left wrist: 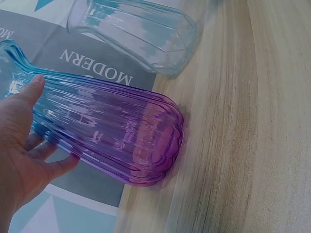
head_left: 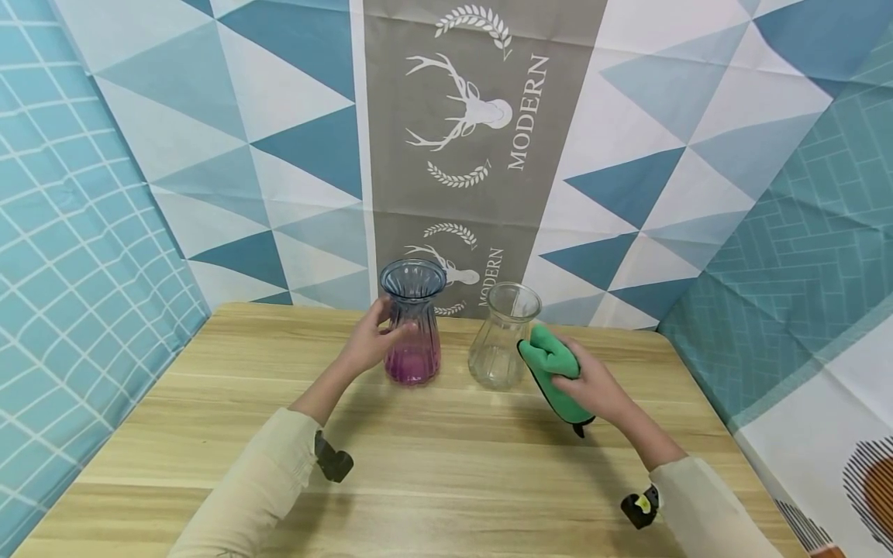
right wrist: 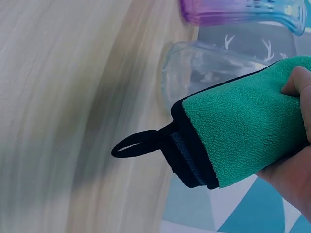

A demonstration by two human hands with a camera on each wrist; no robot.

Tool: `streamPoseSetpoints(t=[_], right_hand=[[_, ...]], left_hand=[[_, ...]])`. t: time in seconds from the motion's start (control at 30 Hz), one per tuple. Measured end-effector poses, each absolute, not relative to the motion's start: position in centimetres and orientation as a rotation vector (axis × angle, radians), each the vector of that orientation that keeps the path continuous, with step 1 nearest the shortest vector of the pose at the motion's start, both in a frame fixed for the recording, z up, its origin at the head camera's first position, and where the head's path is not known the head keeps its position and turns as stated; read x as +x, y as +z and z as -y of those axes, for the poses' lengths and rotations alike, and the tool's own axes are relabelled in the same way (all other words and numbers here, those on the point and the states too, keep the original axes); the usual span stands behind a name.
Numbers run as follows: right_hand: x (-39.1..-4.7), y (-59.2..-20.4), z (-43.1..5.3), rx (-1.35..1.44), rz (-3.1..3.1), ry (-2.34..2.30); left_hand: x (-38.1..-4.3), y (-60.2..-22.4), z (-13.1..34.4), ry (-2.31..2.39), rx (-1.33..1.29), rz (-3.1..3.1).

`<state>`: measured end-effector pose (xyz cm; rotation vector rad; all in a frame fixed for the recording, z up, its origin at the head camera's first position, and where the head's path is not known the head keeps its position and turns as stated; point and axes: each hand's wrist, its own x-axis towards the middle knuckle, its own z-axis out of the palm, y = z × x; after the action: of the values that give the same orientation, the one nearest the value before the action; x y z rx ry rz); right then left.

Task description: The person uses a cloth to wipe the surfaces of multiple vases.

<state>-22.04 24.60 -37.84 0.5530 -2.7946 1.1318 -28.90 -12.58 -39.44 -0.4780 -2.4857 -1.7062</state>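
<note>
A fluted glass vase [head_left: 413, 349], blue at the flared mouth and purple-pink at the base, stands upright near the table's back edge. My left hand [head_left: 373, 339] grips it below the neck, thumb on one side and fingers round the other, as the left wrist view shows up close. To its right is a clear glass vase [head_left: 494, 358] of similar shape. A folded green towel [right wrist: 243, 121] with black edging and a hanging loop is pinched in my right hand [head_left: 593, 380]. In the head view the towel overlaps the clear vase's right side.
Both vases stand on a light wood-grain table [head_left: 418, 480]. Behind it hangs a patterned cloth [head_left: 453, 194] with triangles and deer heads. Blue tiled sheeting [head_left: 77, 232] borders the left side, and teal sheeting [head_left: 809, 209] the right.
</note>
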Motion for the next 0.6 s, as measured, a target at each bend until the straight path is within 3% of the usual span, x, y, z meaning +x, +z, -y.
streamPoseSetpoints(t=[0.6], right_hand=[[-21.5, -36.0, -21.5, 0.693, 2.750, 1.141]], left_hand=[[-28.9, -39.3, 12.5, -1.693, -0.478, 2.498]])
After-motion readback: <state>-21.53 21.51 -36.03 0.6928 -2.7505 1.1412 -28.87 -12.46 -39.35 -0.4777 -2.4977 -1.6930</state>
